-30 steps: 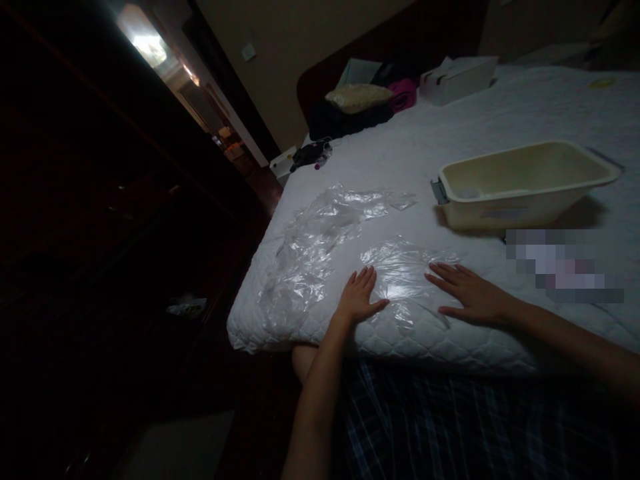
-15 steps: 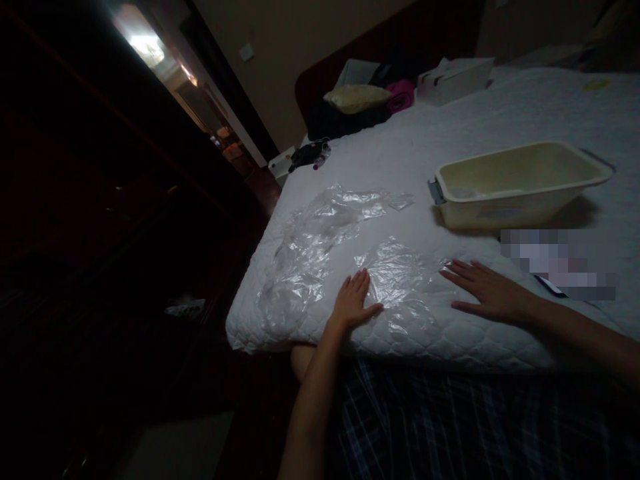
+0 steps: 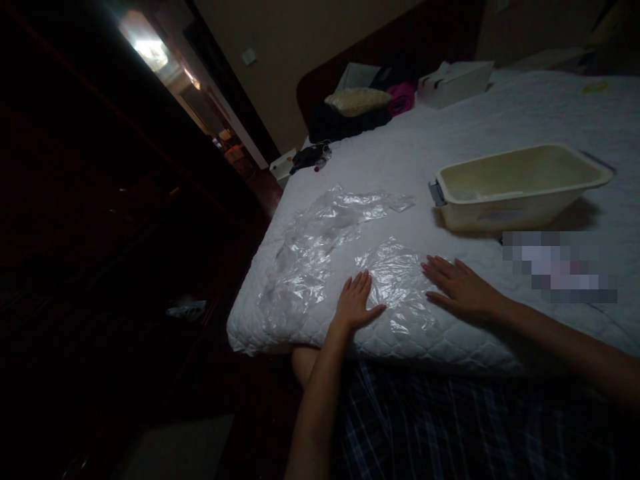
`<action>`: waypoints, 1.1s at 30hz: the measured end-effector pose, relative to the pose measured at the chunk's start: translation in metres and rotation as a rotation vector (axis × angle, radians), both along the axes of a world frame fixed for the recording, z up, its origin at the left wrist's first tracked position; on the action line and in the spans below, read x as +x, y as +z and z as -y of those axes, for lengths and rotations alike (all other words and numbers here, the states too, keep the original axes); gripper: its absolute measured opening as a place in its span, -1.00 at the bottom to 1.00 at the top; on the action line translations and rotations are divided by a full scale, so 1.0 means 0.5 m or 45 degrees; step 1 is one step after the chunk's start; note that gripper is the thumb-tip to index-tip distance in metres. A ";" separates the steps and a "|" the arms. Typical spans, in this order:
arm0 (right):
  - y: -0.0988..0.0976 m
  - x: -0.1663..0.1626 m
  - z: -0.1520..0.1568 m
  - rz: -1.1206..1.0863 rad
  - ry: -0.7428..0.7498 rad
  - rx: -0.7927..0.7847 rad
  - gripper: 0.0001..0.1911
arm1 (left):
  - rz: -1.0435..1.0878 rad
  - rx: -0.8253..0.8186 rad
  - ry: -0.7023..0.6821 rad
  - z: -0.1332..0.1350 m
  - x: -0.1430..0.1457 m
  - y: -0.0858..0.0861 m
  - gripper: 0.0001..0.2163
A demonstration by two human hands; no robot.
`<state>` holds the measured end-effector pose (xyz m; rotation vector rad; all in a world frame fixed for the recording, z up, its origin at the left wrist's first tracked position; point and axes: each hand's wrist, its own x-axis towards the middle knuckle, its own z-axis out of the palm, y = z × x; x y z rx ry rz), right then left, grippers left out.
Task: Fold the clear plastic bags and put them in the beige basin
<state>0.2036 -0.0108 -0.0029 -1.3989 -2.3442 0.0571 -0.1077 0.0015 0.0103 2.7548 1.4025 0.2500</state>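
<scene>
A clear plastic bag lies flat on the white quilted mattress near its front edge. My left hand rests flat on the bag's left edge, fingers stretched out. My right hand lies flat on the bag's right edge, fingers spread. Neither hand grips anything. A larger crumpled sheet of clear plastic lies just to the left of the bag.
A cream plastic tub stands on the mattress behind my right hand. Pillows, dark clothes and a white box are piled at the headboard. The floor to the left is dark; a lit doorway shows far left.
My right hand slid left, back onto the bag's right edge, after having moved out to the right. My left hand stayed nearly in place.
</scene>
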 end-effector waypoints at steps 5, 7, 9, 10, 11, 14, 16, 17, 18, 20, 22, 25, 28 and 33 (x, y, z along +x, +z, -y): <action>-0.043 0.027 -0.020 0.068 -0.074 -0.077 -0.25 | 0.011 -0.003 0.004 -0.004 -0.001 -0.001 -0.30; -0.038 0.045 -0.030 0.109 -0.092 -0.081 -0.24 | 0.021 0.010 0.005 -0.005 -0.001 -0.004 -0.33; -0.030 0.064 -0.040 0.141 -0.077 -0.099 -0.21 | 0.036 0.029 -0.003 -0.005 -0.001 -0.007 -0.34; -0.027 0.075 -0.045 0.146 -0.067 -0.115 -0.19 | 0.044 0.040 -0.004 -0.005 -0.001 -0.009 -0.34; -0.025 0.085 -0.050 0.146 -0.058 -0.134 -0.17 | 0.050 0.048 -0.003 -0.005 0.000 -0.010 -0.33; -0.027 0.113 -0.062 0.133 -0.042 -0.167 -0.11 | 0.052 0.053 0.014 -0.004 0.002 -0.014 -0.32; -0.030 0.125 -0.067 0.100 -0.033 -0.159 -0.08 | 0.049 0.048 0.022 -0.003 0.003 -0.014 -0.32; -0.031 0.129 -0.068 0.071 -0.028 -0.153 -0.07 | 0.048 0.049 0.023 -0.002 0.003 -0.012 -0.32; -0.031 0.131 -0.069 0.037 -0.022 -0.150 -0.08 | 0.048 0.053 0.021 -0.002 0.003 -0.009 -0.31; -0.032 0.132 -0.070 -0.024 -0.004 -0.139 -0.10 | 0.050 0.069 -0.005 0.000 0.004 -0.003 -0.33; -0.031 0.131 -0.070 -0.075 0.015 -0.113 -0.12 | 0.046 0.088 -0.063 0.001 0.008 0.005 -0.39; -0.030 0.128 -0.071 -0.135 0.033 -0.078 -0.20 | 0.018 0.097 -0.169 0.001 0.025 0.012 -0.46; -0.027 0.123 -0.068 -0.135 0.037 -0.090 -0.27 | -0.025 0.072 -0.249 0.000 0.051 0.013 -0.47; -0.027 0.119 -0.049 -0.378 -0.080 -0.188 -0.24 | -0.061 0.028 -0.233 -0.001 0.073 0.006 -0.48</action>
